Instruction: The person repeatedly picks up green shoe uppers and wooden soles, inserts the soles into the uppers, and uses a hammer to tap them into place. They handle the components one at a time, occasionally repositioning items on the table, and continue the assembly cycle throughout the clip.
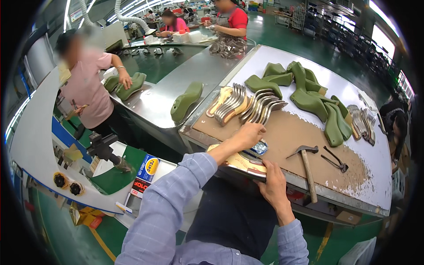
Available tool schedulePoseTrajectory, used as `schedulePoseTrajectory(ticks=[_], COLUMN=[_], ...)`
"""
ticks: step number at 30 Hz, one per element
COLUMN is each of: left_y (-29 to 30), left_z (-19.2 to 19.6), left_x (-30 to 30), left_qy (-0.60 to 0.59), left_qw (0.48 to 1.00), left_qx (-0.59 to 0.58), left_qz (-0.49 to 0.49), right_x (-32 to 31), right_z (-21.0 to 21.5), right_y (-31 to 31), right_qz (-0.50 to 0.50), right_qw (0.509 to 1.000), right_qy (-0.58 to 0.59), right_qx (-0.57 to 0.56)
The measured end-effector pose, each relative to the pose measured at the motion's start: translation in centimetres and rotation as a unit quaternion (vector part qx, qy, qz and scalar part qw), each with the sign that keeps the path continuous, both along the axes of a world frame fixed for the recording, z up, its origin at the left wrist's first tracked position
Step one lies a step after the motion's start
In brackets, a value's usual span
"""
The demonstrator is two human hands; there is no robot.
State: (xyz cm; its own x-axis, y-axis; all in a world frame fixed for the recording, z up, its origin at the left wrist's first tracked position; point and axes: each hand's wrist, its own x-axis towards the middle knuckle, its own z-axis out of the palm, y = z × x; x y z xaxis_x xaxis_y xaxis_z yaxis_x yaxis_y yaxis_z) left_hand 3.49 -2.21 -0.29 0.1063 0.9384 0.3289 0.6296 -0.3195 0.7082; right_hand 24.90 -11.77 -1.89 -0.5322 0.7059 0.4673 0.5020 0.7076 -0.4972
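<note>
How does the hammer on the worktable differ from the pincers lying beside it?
The hammer has a long pale wooden handle and a dark head; the pincers look all dark metal, with two thin handles. The hammer is longer, and its handle end reaches the table's near edge; the pincers lie further in. Both lie flat on the worn brown patch, untouched.

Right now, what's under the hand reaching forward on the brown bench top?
Under the left hand lies a small shiny blue-and-silver piece, only its edge showing. The right hand grips a yellowish insole-shaped piece at the bench edge. What the palm covers cannot be seen.
</note>
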Motion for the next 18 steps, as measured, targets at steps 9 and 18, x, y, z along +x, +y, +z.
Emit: schedulePoseTrajectory(ticks=[9,18], left_y=[-1.3,-9.9], left_z=[2.8,5.5], left_x=[-0.9,2.0], left_qy=[-0.043,-0.057], left_qw=[0.997,0.997], left_qx=[-0.068,-0.043], left_qz=[0.005,-0.023], right_x=[0.0,0.1], right_z=[-0.4,-0.6], right_y=[0.4,0.5], right_qz=[-0.001,0.008], right_qw=[1.000,1.000], right_qy=[-0.005,0.020], right_qx=[-0.001,0.007])
